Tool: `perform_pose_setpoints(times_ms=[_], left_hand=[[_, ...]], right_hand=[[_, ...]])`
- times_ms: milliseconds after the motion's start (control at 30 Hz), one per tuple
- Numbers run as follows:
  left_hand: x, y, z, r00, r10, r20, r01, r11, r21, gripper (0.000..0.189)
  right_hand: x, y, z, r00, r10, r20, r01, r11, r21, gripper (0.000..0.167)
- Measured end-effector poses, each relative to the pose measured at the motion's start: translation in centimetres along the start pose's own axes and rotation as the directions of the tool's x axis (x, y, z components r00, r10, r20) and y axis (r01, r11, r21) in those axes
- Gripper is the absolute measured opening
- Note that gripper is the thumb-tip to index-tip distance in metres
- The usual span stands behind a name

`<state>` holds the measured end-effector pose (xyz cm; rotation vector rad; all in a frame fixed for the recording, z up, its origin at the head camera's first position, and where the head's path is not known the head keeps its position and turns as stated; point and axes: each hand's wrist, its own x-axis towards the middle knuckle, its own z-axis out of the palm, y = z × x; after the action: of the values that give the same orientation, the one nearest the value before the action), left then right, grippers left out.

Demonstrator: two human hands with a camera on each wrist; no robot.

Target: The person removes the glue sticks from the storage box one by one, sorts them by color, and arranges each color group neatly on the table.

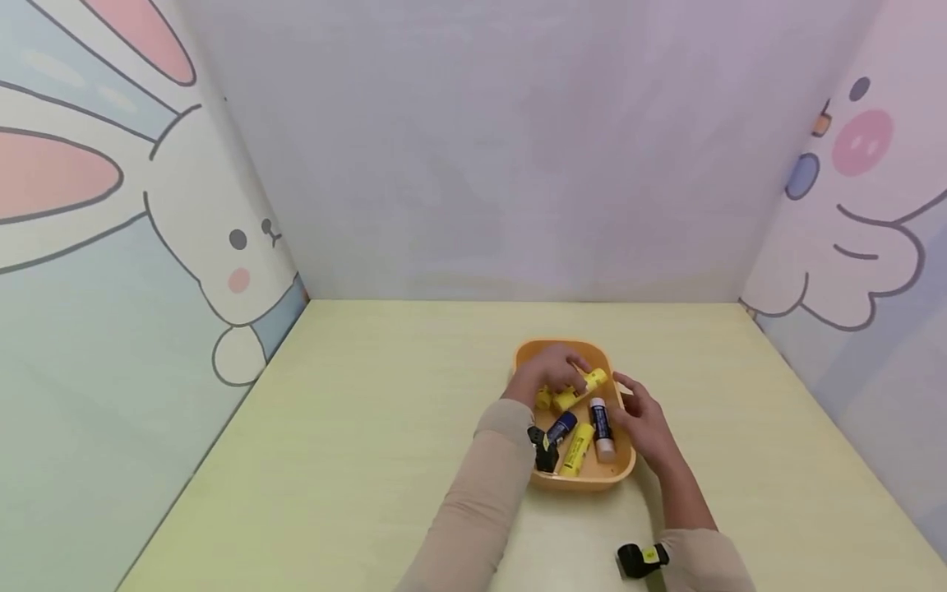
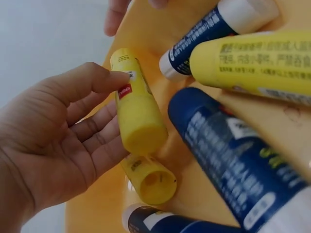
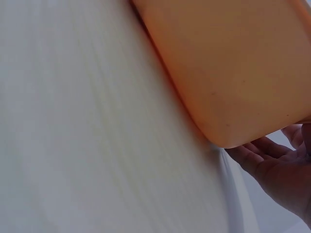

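Note:
My left hand is inside the orange plastic bin, its thumb and fingers pinching a yellow glue stick. In the left wrist view, the thumb presses on the label side and the fingers lie behind. Right below it is another yellow glue stick, end toward the camera. My right hand holds the bin's right side, thumb over the rim and fingers along the outside. Also in the bin are a yellow glue stick, a dark blue one and a blue-and-white one.
The bin stands on a pale yellow table. A plain light wall rises behind it, with cartoon-printed panels on the left and right. A black wrist camera sits near the right sleeve.

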<state>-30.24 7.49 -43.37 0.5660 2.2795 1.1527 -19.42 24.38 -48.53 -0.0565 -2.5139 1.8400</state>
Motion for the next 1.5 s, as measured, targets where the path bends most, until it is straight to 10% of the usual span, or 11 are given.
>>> perform_pose_setpoints(times_ms=[867, 1500], left_hand=[[-2.6, 2.3, -0.8, 0.997, 0.066, -0.047, -0.072, 0.987, -0.145, 0.034], [-5.7, 1.3, -2.7, 0.950, -0.084, -0.302, -0.026, 0.939, -0.342, 0.041]], right_hand=[[-0.3, -1.2, 0.2, 0.999, 0.045, 0.028, -0.044, 0.998, -0.036, 0.059], [-0.2, -1.3, 0.1, 0.999, 0.012, 0.044, -0.004, 0.987, -0.161, 0.060]])
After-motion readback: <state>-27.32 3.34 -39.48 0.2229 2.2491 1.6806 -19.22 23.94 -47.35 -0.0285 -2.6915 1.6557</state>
